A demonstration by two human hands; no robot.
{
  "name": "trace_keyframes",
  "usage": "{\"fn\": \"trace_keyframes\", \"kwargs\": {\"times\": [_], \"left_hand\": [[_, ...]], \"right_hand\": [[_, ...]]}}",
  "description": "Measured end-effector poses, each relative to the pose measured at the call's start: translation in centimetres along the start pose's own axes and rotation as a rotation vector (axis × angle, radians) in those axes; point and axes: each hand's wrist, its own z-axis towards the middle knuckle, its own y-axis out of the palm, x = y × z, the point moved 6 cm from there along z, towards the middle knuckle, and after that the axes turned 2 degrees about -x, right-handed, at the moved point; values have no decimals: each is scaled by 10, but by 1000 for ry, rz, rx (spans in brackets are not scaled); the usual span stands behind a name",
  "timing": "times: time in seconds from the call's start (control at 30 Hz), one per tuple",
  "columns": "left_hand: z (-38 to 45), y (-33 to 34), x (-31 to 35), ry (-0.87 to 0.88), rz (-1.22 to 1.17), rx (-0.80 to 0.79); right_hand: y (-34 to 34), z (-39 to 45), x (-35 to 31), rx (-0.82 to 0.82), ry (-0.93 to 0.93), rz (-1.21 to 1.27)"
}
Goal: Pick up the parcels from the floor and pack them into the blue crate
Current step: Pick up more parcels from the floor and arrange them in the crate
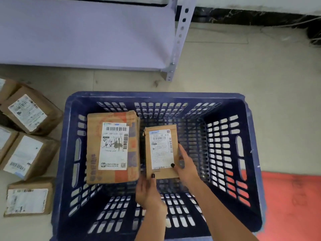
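The blue crate [243,108] stands on the floor right below me. Inside it, on the left, lies a large brown parcel [112,146] with a white shipping label facing up. Beside it, in the middle, is a small brown parcel [161,152], also label up. My left hand [147,190] grips the small parcel's near edge, thumb on top. My right hand [185,166] grips its right side, thumb on the label. I cannot tell whether the small parcel touches the crate's bottom.
Several brown labelled parcels [29,112] lie on the floor left of the crate. A pale metal shelf [86,35] stands beyond the crate, its leg [171,73] near the far rim. A red mat [291,202] lies at the right.
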Motion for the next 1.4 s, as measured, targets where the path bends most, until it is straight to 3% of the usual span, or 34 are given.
{"fn": "trace_keyframes", "kwargs": {"times": [0.1, 0.23, 0.47, 0.57, 0.67, 0.73, 0.93, 1.1, 1.23, 1.4], "left_hand": [[16, 7, -2, -100, -207, 67], [30, 21, -6, -230, -304, -48], [26, 38, 5, -200, -248, -187], [25, 35, -1, -309, -310, -206], [10, 22, 2, -334, -106, -224], [-23, 12, 29, -260, 47, -289], [-133, -20, 119, -265, -163, -284], [-192, -54, 236, -159, -116, -309], [-191, -102, 325, -86, -142, -247], [-127, -177, 413, 12, -137, -223]], "right_hand": [[13, 19, -1, -4, -42, 67], [26, 30, -1, 55, -76, 86], [32, 40, -4, 50, -26, 241], [35, 35, -9, 5, 9, 143], [29, 8, -12, -11, 132, 113], [24, -20, -23, -16, 158, 114], [10, -132, -109, -40, 115, 119], [19, -207, -210, -56, -6, 155], [64, -240, -284, -123, -70, 86], [166, -261, -352, -186, -141, 137]]}}
